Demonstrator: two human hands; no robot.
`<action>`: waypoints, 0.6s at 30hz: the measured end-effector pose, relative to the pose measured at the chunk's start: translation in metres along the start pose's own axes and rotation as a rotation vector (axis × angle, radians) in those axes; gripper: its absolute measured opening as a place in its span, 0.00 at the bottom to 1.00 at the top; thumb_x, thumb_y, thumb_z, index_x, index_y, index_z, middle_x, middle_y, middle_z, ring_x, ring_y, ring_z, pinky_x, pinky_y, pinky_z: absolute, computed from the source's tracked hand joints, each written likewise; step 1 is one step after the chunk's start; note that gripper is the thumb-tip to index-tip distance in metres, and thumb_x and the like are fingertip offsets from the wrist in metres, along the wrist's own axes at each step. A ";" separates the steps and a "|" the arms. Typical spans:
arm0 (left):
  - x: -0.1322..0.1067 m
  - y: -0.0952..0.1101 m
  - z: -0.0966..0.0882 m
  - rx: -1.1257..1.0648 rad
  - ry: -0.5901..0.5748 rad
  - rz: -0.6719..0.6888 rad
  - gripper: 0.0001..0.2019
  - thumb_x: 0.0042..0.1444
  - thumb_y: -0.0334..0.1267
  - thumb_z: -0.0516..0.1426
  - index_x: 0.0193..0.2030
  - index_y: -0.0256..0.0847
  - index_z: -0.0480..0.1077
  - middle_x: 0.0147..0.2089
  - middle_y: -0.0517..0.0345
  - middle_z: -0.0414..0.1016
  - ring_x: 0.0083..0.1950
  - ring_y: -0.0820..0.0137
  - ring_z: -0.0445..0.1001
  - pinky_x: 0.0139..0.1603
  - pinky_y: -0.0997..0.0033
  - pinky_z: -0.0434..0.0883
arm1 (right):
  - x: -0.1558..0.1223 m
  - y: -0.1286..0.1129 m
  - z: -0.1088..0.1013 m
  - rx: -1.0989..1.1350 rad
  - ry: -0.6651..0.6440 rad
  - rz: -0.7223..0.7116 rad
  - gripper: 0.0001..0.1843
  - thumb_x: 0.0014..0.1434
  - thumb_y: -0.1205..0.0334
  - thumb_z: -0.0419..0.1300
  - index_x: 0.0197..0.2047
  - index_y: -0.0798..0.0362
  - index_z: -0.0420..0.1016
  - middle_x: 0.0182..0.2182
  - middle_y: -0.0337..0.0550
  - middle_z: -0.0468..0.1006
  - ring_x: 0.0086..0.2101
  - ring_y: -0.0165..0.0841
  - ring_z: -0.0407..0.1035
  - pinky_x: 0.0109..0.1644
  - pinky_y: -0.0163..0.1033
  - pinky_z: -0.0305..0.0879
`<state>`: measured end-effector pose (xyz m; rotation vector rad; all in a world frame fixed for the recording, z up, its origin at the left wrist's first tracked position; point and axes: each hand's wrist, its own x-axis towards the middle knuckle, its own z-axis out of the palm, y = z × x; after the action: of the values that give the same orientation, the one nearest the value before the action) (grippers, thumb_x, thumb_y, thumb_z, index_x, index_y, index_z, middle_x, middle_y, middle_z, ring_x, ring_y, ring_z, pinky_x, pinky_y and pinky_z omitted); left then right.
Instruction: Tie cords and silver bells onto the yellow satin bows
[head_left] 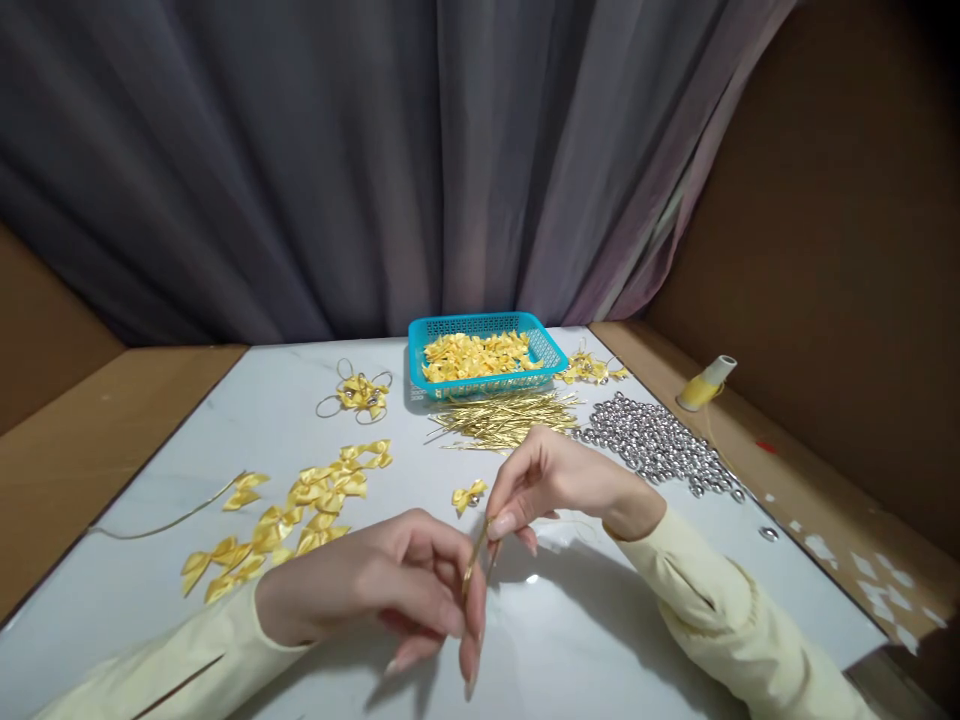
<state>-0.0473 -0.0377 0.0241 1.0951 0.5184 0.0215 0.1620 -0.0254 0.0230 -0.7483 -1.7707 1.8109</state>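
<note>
My left hand (409, 590) is low in the middle, its thumb and fingers closed on a thin gold cord (474, 565). My right hand (544, 482) pinches the upper end of the same cord between thumb and fingertips. The cord looks bent double, though fingers hide part of it. Just left of my right fingertips lies a yellow ribbon bow (469, 494) with a silver bead by it. Several loose yellow bows (322, 490) are spread beyond my left wrist. Another bow (245, 490) has a long gold cord running left from it.
A blue basket (489, 385) of yellow bows stands at the back, with a pile of gold cords (510, 420) before it. Silver beads (660, 440) and a yellow thread spool (705, 384) are at right. Looped bows (363, 394) lie back left. Brown panels flank the white table.
</note>
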 end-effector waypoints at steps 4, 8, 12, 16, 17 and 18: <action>-0.002 -0.002 0.000 0.109 0.026 0.020 0.05 0.50 0.34 0.57 0.30 0.35 0.74 0.29 0.52 0.78 0.17 0.79 0.60 0.17 0.78 0.56 | 0.003 0.005 -0.001 0.120 -0.035 0.001 0.04 0.45 0.68 0.67 0.27 0.60 0.79 0.17 0.38 0.75 0.16 0.21 0.63 0.18 0.28 0.50; -0.003 0.001 0.000 0.088 0.044 0.052 0.05 0.50 0.33 0.57 0.30 0.35 0.74 0.28 0.52 0.78 0.18 0.78 0.61 0.18 0.79 0.56 | 0.003 0.011 -0.004 0.219 -0.148 0.040 0.06 0.44 0.66 0.68 0.27 0.61 0.77 0.22 0.42 0.79 0.16 0.21 0.63 0.17 0.28 0.53; -0.005 0.007 0.004 0.067 0.064 0.067 0.06 0.50 0.35 0.57 0.34 0.37 0.72 0.29 0.53 0.79 0.19 0.78 0.63 0.22 0.79 0.60 | 0.001 0.011 -0.004 0.193 -0.317 0.095 0.08 0.44 0.66 0.67 0.29 0.63 0.77 0.20 0.39 0.77 0.14 0.20 0.59 0.18 0.28 0.54; -0.005 0.009 0.007 0.149 0.074 0.087 0.07 0.52 0.39 0.57 0.34 0.37 0.71 0.26 0.55 0.78 0.21 0.76 0.65 0.25 0.78 0.63 | 0.000 0.003 0.000 0.097 -0.375 0.152 0.06 0.46 0.69 0.64 0.28 0.64 0.76 0.19 0.39 0.76 0.16 0.20 0.60 0.18 0.27 0.52; -0.005 0.009 0.008 0.190 0.087 0.081 0.07 0.53 0.39 0.57 0.34 0.37 0.71 0.26 0.56 0.77 0.22 0.76 0.65 0.25 0.78 0.63 | -0.001 0.001 0.001 0.068 -0.377 0.170 0.06 0.46 0.69 0.64 0.29 0.64 0.77 0.19 0.39 0.76 0.16 0.20 0.60 0.18 0.27 0.52; -0.004 0.009 0.009 0.235 0.104 0.069 0.08 0.54 0.40 0.56 0.33 0.37 0.71 0.25 0.57 0.76 0.22 0.76 0.65 0.25 0.78 0.63 | -0.001 0.000 0.002 0.045 -0.379 0.184 0.06 0.46 0.69 0.63 0.29 0.64 0.77 0.19 0.39 0.76 0.16 0.20 0.60 0.17 0.27 0.52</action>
<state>-0.0455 -0.0420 0.0364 1.3471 0.5865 0.0802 0.1614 -0.0275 0.0234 -0.5947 -1.9363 2.2269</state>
